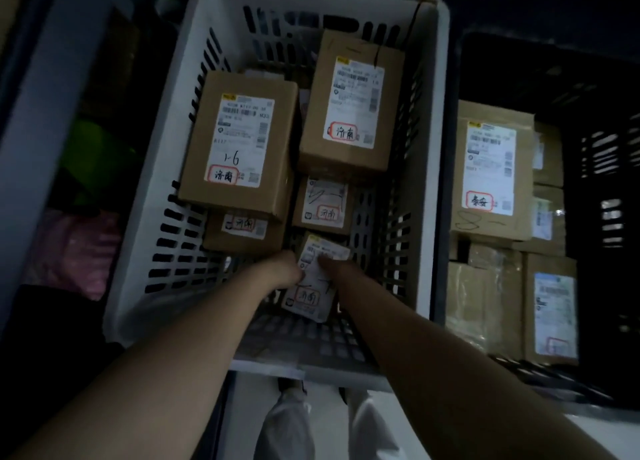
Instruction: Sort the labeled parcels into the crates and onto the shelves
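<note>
A small labeled parcel (311, 279) sits low in the near end of the white slotted crate (138, 238). My left hand (285, 269) grips its left edge, fingers hidden under it. My right hand (334, 267) holds its right side, thumb on the label. Both arms reach down into the crate. Several brown cardboard parcels with white labels lie further in: a large one at the left (239, 144), one at the back right (349, 103), and a smaller one between (323, 205).
A black slotted crate (602, 189) stands to the right, holding several labeled boxes such as a tall one (491, 168). Dark shelving with green and pink bags (72, 245) lies to the left. My legs in light trousers (287, 428) show below.
</note>
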The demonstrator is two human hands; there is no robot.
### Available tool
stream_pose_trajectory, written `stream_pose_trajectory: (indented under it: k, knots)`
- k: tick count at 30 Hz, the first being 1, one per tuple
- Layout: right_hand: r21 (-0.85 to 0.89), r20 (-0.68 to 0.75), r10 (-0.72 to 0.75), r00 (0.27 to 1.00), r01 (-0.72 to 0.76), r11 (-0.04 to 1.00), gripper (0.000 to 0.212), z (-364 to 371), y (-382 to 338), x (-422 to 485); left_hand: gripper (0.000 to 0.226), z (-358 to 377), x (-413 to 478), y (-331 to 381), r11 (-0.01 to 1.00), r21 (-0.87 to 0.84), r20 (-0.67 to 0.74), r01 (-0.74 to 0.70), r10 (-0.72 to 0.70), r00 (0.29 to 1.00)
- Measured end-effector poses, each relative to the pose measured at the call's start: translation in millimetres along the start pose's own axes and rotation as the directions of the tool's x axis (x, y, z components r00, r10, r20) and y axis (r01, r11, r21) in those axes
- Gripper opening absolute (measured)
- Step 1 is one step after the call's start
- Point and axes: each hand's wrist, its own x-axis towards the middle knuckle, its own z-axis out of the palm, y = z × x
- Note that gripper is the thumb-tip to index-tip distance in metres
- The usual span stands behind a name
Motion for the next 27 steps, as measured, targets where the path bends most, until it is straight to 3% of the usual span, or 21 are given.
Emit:
stream_pose_trajectory:
  k: [2,6,9,11,14,17,22,25,27]
  knots:
    - [0.091,-0.011,0.009,1.0,-0.008,0.996,0.054,-5,-6,-15,0.028,-6,-12,9,0.998,-0.022,-0.02,-0.051,0.051,0.999]
    - [0.109,0.014,-0.013,1.0,0.011,0.994,0.081,-13,-28,-44,0.027,-20,-38,22,0.979,-0.168,-0.105,-0.117,0.101,0.989]
    - [0.125,0.135,-0.088,0.987,0.072,0.99,0.057,-28,-53,-84,0.028,-32,-62,29,0.943,-0.31,-0.245,-0.118,0.041,0.969]
    - [0.146,0.206,-0.126,0.97,0.096,0.985,0.051,-42,-64,-102,0.034,-40,-74,34,0.941,-0.263,-0.354,-0.212,0.11,0.929]
    - [0.216,0.313,-0.202,0.928,0.138,0.967,0.069,-64,-78,-127,0.035,-56,-95,53,0.914,-0.151,-0.466,-0.376,0.27,0.843]
    - [0.296,0.361,-0.323,0.875,0.221,0.929,0.072,-79,-98,-142,0.04,-80,-111,84,0.896,0.042,-0.595,-0.441,0.377,0.709]
    - [0.412,0.157,-0.562,0.812,0.463,0.785,0.066,-84,-164,-146,0.049,-121,-96,122,0.83,-0.108,-0.67,-0.548,0.346,0.656]
    - [0.319,0.029,-0.599,0.8,0.56,0.764,0.07,-82,-202,-129,0.044,-130,-75,132,0.838,-0.169,-0.677,-0.519,0.284,0.679]
    - [0.262,-0.025,-0.603,0.797,0.588,0.765,0.071,-82,-222,-118,0.041,-130,-64,138,0.778,-0.343,-0.649,-0.526,0.208,0.732]
